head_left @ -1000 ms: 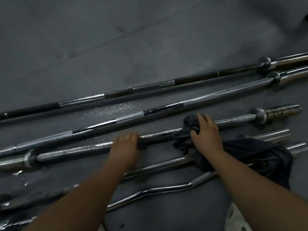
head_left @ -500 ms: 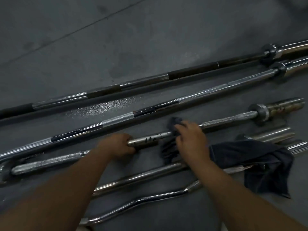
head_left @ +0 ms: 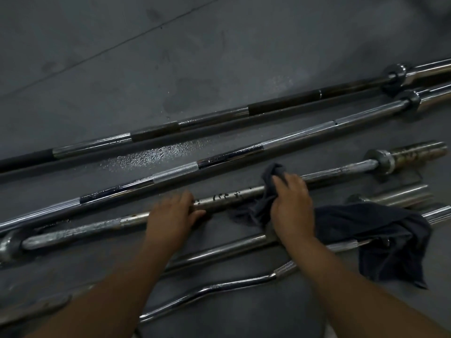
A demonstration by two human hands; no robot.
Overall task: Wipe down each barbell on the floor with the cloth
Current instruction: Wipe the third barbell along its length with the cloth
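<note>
Several barbells lie side by side on the grey floor. The third one, a worn rusty barbell [head_left: 227,196], runs from lower left to upper right. My left hand [head_left: 170,215] grips its shaft near the middle, thumb underneath. To the right, my right hand [head_left: 291,203] holds a dark cloth [head_left: 266,191] wrapped over the same shaft. Beyond it lie a chrome barbell [head_left: 297,134] and a black-banded barbell [head_left: 280,104]. Nearer to me are a straight bar [head_left: 219,251] and a curl bar [head_left: 219,287].
A second dark cloth [head_left: 380,235] is draped over the near bars at the right. A wet patch [head_left: 151,156] glistens on the floor between the two far barbells. Thick sleeves [head_left: 415,152] of the bars crowd the right edge.
My right hand has slid the cloth to the right along the rusty bar, after moving left before. My left hand keeps its grip on the shaft.
</note>
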